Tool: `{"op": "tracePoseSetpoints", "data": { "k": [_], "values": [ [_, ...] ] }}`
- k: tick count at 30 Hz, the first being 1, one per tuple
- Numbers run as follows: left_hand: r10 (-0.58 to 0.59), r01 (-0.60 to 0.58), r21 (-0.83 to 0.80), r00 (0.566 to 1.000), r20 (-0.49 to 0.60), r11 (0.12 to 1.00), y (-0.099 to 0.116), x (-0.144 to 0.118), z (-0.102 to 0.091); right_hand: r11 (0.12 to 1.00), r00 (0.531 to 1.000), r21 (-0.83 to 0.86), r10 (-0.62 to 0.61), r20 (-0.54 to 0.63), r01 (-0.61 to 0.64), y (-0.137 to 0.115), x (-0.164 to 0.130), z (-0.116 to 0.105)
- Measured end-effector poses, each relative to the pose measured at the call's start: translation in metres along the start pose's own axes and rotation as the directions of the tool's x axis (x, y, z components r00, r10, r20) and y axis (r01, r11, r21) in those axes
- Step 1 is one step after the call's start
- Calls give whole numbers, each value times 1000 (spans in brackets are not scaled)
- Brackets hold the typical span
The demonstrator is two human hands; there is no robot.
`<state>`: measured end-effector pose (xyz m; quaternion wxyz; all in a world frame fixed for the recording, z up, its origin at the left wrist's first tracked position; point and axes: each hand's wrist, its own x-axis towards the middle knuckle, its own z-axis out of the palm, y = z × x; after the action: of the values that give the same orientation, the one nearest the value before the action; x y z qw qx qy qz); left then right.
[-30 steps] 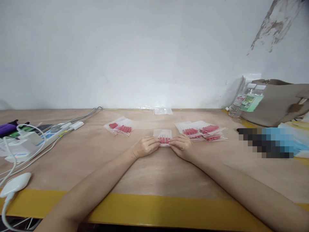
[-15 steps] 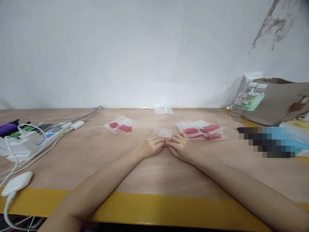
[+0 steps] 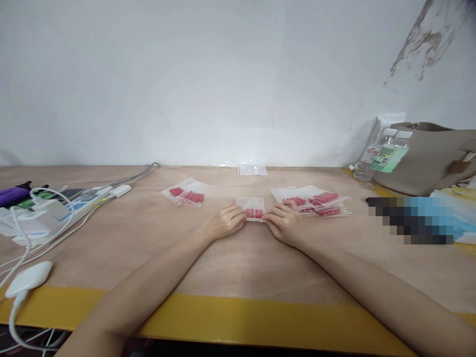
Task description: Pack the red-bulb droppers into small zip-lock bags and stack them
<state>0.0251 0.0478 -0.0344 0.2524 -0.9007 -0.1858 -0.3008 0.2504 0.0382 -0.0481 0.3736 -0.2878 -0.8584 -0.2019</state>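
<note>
In the middle of the table lies a small clear zip bag holding several thin white pieces with red ends, the red ends toward me. My left hand pinches the near left corner of this bag. At its near right corner the fingers of my right hand are closed on the edge. Just beyond the right hand is a pile of similar filled bags, partly overlapping. Further off on the left, more filled bags lie fanned together.
A flat clear bag lies by the wall. At left are a power strip, chargers and a white cable plug. Two bottles, a beige handbag and a blue packet stand or lie at right.
My hands have moved apart along the near edge of the bag, the left hand leftward and the right hand slightly rightward. More of the red ends now show between them.
</note>
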Motion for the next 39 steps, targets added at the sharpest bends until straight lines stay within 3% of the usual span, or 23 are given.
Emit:
{"op": "tracePoseSetpoints", "data": {
  "k": [11, 14, 16, 20, 22, 24, 26, 28, 30, 32, 35, 39],
  "values": [
    [-69, 65, 116, 997, 30, 991, -11, -10, -2, 994, 1000, -111, -9, 23, 12, 9, 1, 1],
    [-112, 110, 36, 991, 66, 993, -6, -10, -3, 998, 999, -64, 14, 43, -11, 11, -2, 3],
    [-178, 187, -80, 978, 111, 979, 0, -11, -5, 997, 998, 64, 37, 59, -41, 10, -3, 4],
    [-207, 301, -268, 921, 331, 915, 7, -12, -7, 919, 990, 370, 115, 76, -135, -1, -2, 5],
    [-163, 309, -290, 886, 434, 906, 8, -12, -7, 889, 986, 429, 123, 110, -159, -5, 0, 6],
    [-176, 318, -252, 871, 459, 914, 6, -13, -8, 885, 985, 434, 128, 120, -168, -2, 2, 5],
    [-277, 362, -134, 862, 424, 922, -1, -16, -10, 887, 979, 414, 179, 103, -205, 11, 2, 0],
    [-449, 458, 62, 821, 353, 887, -12, -22, -13, 880, 963, 390, 255, 90, -270, 33, -2, -9],
    [-646, 585, 282, 726, 236, 760, -27, -32, -18, 876, 945, 355, 315, 93, -327, 59, -8, -22],
    [-742, 662, 365, 655, 144, 655, -43, -43, -24, 864, 928, 340, 356, 109, -371, 83, -16, -37],
    [-794, 698, 417, 599, 106, 582, -61, -59, -34, 890, 894, 180, 368, 257, -418, 103, -24, -59],
    [-791, 684, 419, 589, 167, 598, -68, -66, -38, 934, 881, -153, 356, 311, -323, 101, -22, -75]
  ]
}}
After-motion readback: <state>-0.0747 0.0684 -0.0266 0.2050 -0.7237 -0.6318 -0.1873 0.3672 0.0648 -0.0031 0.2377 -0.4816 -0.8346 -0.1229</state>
